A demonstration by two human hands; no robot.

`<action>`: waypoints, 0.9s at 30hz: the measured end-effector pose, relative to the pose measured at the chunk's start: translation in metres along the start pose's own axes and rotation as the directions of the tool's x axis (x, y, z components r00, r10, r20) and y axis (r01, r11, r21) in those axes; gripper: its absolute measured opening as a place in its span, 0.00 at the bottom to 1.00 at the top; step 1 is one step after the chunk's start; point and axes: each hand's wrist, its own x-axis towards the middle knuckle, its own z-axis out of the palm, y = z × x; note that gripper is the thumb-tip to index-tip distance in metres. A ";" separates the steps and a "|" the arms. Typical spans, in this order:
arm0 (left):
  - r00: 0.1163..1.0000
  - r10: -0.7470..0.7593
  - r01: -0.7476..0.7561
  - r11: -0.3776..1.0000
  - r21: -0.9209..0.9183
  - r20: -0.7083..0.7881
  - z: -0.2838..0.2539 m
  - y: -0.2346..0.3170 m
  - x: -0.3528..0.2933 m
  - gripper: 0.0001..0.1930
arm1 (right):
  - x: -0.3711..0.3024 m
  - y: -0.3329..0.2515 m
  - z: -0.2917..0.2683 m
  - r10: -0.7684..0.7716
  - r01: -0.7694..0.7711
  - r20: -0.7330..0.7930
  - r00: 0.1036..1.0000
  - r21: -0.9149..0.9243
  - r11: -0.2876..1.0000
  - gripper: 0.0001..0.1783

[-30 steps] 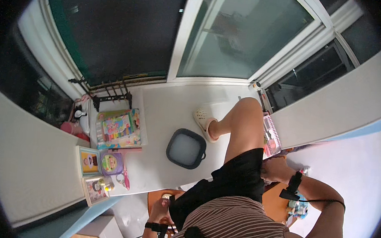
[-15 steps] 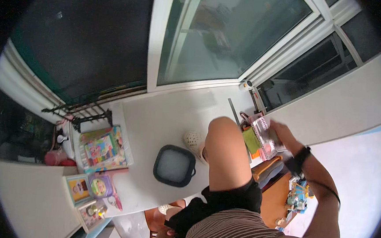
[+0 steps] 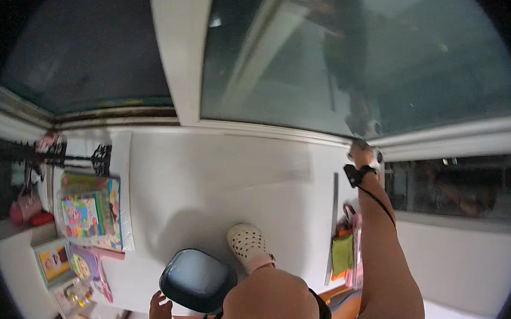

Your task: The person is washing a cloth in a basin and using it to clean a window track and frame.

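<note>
My right hand (image 3: pixel 361 152) reaches to the far right corner, at the foot of the window frame (image 3: pixel 281 133). A dark band is on its wrist. Its fingers are blurred, so whether they grip anything is unclear. Beside it is a small white and dark object (image 3: pixel 378 156). Low down, my left hand (image 3: pixel 160 312) is just left of a dark, square-cornered basin (image 3: pixel 169 296), fingers apart with nothing seen in them. Pale, cloudy liquid (image 3: pixel 197 274) shows inside the basin. My cream clog (image 3: pixel 245 242), full of holes, stands on the white tabletop (image 3: pixel 219 175).
On the left lie stacked colourful picture books (image 3: pixel 89 213), a black rack (image 3: pixel 100 159), a pink-handled tool (image 3: pixel 105 270) and a framed picture (image 3: pixel 54 261). A grey strip (image 3: pixel 333 224) and a green item (image 3: pixel 342 254) lie on the right. Glass panes (image 3: pixel 286 61) rise behind.
My right hand has left the pink-trimmed container and moved to the window's corner. My left hand has come up beside the basin. The view has turned and moved nearer the window.
</note>
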 end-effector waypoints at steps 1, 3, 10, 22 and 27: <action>0.999 -0.030 0.029 0.999 -0.035 -0.035 0.008 0.009 -0.010 0.33 | 0.012 0.007 0.022 -0.303 0.251 -0.113 0.946 -0.333 0.909 0.24; 0.995 -0.096 0.093 0.989 -0.119 -0.022 0.053 0.066 0.000 0.36 | 0.088 0.099 -0.015 -0.134 0.106 -0.017 0.991 -0.513 0.852 0.21; 0.942 -0.283 0.229 0.935 -0.271 -0.179 0.047 0.034 -0.013 0.36 | 0.050 0.051 0.052 -0.585 0.481 -0.261 0.768 -0.366 0.796 0.14; 0.956 -0.176 0.070 0.913 -0.403 -0.233 0.058 0.047 0.006 0.34 | -0.106 -0.160 0.109 -0.587 0.599 -0.173 0.791 0.026 0.800 0.08; 0.933 -0.258 0.145 0.908 -0.393 -0.251 0.054 0.050 0.008 0.33 | -0.137 -0.202 0.123 -0.604 0.611 -0.122 0.788 0.032 0.791 0.14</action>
